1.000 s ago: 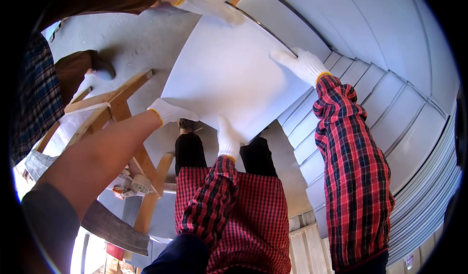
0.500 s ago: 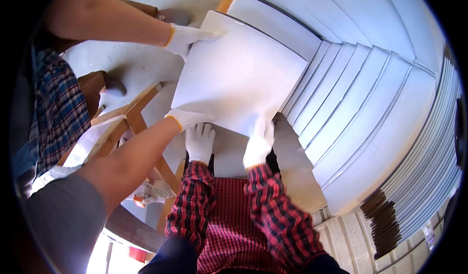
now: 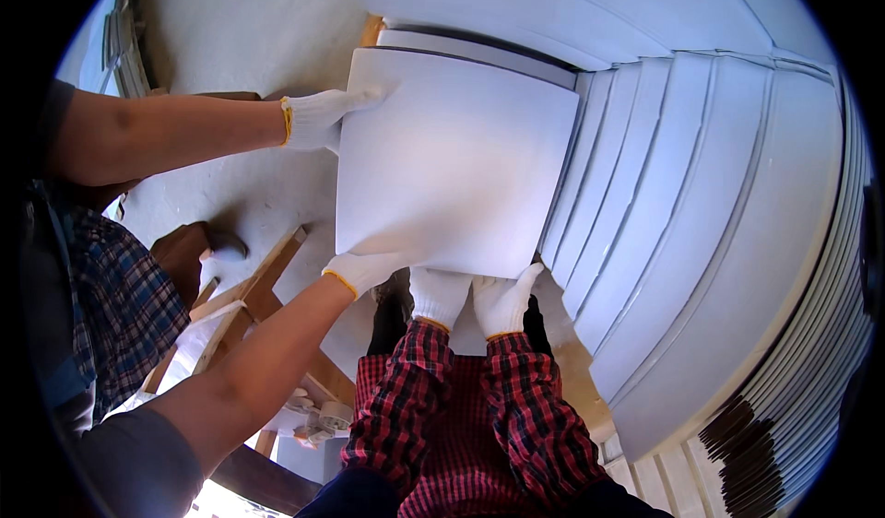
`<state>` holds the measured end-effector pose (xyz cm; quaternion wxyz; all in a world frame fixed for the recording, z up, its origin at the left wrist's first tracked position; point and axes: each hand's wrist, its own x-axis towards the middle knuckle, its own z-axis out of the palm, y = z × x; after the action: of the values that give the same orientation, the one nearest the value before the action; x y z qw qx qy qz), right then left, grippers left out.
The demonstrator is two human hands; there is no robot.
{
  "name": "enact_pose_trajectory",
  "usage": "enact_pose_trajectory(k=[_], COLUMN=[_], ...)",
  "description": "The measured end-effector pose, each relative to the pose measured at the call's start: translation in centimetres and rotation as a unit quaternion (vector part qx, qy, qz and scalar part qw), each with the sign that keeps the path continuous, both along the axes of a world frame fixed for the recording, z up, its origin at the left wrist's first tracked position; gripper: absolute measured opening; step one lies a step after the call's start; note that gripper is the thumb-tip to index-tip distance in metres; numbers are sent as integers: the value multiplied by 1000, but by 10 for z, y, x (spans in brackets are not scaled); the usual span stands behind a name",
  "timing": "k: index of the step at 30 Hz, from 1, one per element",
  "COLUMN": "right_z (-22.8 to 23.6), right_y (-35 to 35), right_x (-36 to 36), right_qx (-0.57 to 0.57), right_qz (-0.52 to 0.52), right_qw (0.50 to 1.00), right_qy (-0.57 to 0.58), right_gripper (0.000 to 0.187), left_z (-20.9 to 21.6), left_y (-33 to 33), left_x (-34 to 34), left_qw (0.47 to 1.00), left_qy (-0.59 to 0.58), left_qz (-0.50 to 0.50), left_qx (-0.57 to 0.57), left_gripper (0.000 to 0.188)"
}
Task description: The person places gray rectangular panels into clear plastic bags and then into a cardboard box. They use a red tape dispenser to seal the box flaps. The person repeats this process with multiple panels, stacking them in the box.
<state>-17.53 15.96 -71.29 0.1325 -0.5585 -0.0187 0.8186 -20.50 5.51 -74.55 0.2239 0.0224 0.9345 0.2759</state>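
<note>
A flat white panel (image 3: 452, 168), nearly square, lies in front of me. My left hand (image 3: 438, 297), in a white knit glove, grips the panel's near edge with its fingers hidden underneath. Close beside it, my right hand (image 3: 505, 303) holds the same edge near the right corner, thumb out along it and fingers out of sight below. A co-worker's gloved hand (image 3: 323, 117) clasps the panel's left side toward the far end. Their other gloved hand (image 3: 367, 269) rests over its near left corner, next to my left hand.
Another white panel (image 3: 479, 55) shows just beyond the held one, with a bit of wood at its left. Large stacks of white panels (image 3: 682, 186) fan out along the right. A wooden frame (image 3: 249, 297) stands at left, near the co-worker's plaid clothing (image 3: 124, 260).
The panel has turned to lie squarer to me. My left hand has moved right and up to its near edge; my right hand has shifted slightly right and down, its fingers now under the edge.
</note>
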Motion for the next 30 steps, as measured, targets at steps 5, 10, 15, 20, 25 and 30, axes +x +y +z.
enact_pose_trajectory(k=[5,10,15,20,25,30], right_z=[-12,9,13,32,67,127], right_y=[17,15,23,33,39,17], right_x=[-1,-12,-8,2,59,95], right_qx=[-1,42,50,88,38,-47], right_qz=[-42,49,102,214,321,375], right_qw=[996,992,990,970,946,908], right_qy=[81,113,80,70,-34,181], right_gripper=[55,42,51,66,69,16], left_z=[1,12,4,-11,7,35], left_y=[28,31,39,30,-17,-77], left_x=[-29,-34,-33,-18,30,64], left_qw=[998,994,998,973,603,-165], left_qy=[17,31,-26,15,323,537], left_qz=[-57,-89,-51,-221,-494,-424], left_qx=[-13,-53,3,-65,-536,-710], left_gripper=[33,33,34,30,20,30])
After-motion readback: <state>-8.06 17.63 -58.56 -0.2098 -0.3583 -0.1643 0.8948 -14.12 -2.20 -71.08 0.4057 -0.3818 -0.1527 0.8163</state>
